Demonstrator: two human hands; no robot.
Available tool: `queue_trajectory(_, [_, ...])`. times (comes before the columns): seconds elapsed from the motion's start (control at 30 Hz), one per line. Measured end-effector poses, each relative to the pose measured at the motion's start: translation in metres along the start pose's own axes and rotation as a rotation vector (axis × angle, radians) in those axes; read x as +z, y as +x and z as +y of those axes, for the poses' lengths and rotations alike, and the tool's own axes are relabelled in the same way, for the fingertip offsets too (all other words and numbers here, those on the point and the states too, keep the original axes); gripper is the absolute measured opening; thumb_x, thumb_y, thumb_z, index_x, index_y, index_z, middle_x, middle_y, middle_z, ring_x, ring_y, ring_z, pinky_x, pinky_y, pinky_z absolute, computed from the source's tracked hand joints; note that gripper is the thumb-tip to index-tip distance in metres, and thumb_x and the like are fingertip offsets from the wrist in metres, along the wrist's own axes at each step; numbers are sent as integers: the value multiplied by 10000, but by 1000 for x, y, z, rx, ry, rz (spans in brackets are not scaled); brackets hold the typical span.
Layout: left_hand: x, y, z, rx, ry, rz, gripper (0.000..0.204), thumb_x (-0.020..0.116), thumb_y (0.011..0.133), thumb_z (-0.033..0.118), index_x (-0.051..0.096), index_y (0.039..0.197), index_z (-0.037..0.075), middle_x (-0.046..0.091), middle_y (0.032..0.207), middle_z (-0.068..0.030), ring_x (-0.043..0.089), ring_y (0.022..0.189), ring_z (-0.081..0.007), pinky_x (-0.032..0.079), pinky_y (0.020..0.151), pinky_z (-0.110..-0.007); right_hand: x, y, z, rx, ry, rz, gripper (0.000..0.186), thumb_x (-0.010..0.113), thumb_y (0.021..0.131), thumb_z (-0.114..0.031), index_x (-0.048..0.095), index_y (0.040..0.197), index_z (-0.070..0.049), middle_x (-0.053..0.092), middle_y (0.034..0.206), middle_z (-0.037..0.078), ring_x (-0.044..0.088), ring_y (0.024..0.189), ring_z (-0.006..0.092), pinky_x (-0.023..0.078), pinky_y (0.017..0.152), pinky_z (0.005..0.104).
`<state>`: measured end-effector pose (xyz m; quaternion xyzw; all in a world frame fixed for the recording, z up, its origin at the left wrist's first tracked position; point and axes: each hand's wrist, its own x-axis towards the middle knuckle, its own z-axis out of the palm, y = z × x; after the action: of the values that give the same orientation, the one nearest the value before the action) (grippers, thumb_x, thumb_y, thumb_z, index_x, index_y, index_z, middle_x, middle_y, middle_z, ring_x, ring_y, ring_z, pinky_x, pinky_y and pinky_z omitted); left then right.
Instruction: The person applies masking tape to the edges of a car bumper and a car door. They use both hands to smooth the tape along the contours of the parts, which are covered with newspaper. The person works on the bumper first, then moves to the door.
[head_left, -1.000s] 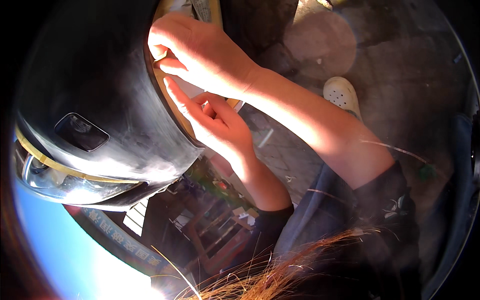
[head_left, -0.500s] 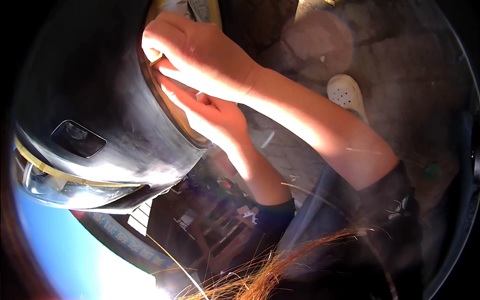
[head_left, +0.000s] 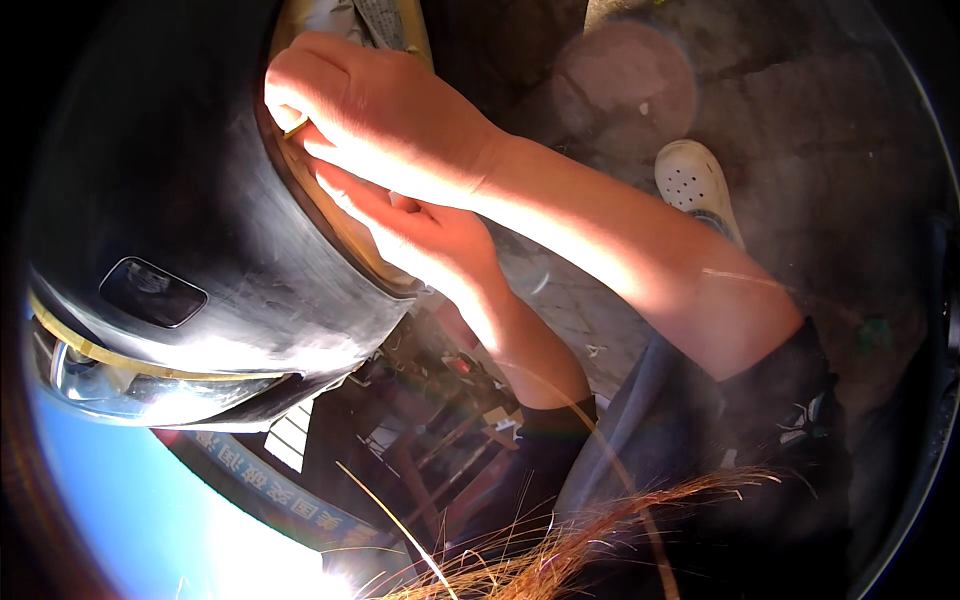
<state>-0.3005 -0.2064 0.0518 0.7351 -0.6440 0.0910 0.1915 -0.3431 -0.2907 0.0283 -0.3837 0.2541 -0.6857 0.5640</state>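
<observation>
A big black rounded shell (head_left: 190,200) with a gold-coloured rim (head_left: 345,235) fills the upper left. It has a small dark rectangular window (head_left: 152,292) and a shiny chrome band (head_left: 130,385) low down. My right hand (head_left: 385,115), bare forearm reaching in from the right, curls its fingers over the rim near the top, pinching a thin gold edge. My left hand (head_left: 430,235) lies just below it, with fingers stretched flat along the rim's inner side. Its fingertips are hidden under my right hand. A dark sleeve covers my left elbow.
A white perforated clog (head_left: 695,185) stands on the paved ground at the right. A round pinkish disc (head_left: 625,85) lies beyond it. Below the shell are a red frame (head_left: 440,450) and a blue board (head_left: 270,490). Straw-coloured strands (head_left: 560,550) cross the lower edge.
Both hands have slid a little up along the rim, and my right hand now covers more of my left fingers. The small white piece by my left fingers no longer shows.
</observation>
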Motion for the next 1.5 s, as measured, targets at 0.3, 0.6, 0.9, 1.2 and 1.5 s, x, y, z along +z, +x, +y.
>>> queue_trajectory(0.3, [-1, -3, -19, 209, 289, 59, 687, 564, 969, 118, 220, 1555, 21, 476, 1466, -220, 665, 970, -227, 509, 654, -274, 6, -4, 10, -96, 75, 146, 291, 698, 764, 78, 470, 868, -70, 521, 860, 57, 567, 749, 221, 482, 641, 334])
queue_trajectory(0.6, [-3, 0, -14, 164, 271, 28, 712, 580, 963, 150, 210, 1558, 29, 474, 1460, -220, 641, 1028, -248, 497, 725, -303, 8, -3, 6, -82, 10, 170, 307, 704, 770, 60, 452, 884, -74, 523, 854, 52, 582, 707, 216, 483, 574, 332])
queue_trajectory(0.9, [3, -4, -12, 116, 252, 12, 738, 597, 957, 183, 199, 1561, 38, 472, 1454, -220, 616, 1085, -269, 485, 796, -331, 10, -3, 6, -44, -14, 170, 301, 690, 769, 70, 458, 895, -75, 522, 879, 73, 590, 730, 216, 497, 587, 325])
queue_trajectory(1.2, [1, -5, -6, 42, 262, 2, 765, 614, 951, 215, 188, 1564, 46, 471, 1447, -220, 592, 1143, -291, 474, 867, -359, 8, 0, -1, -118, -104, 148, 220, 670, 790, 13, 514, 919, -73, 557, 908, 85, 623, 794, 264, 528, 656, 364])
queue_trajectory(1.5, [1, -6, -1, -81, 292, -58, 862, 646, 933, 274, 116, 1581, 70, 435, 1468, -242, 553, 1228, -350, 441, 980, -418, -20, 21, 9, -390, -438, 165, 238, 625, 758, -32, 551, 979, 18, 554, 947, 179, 580, 906, 318, 504, 806, 396])
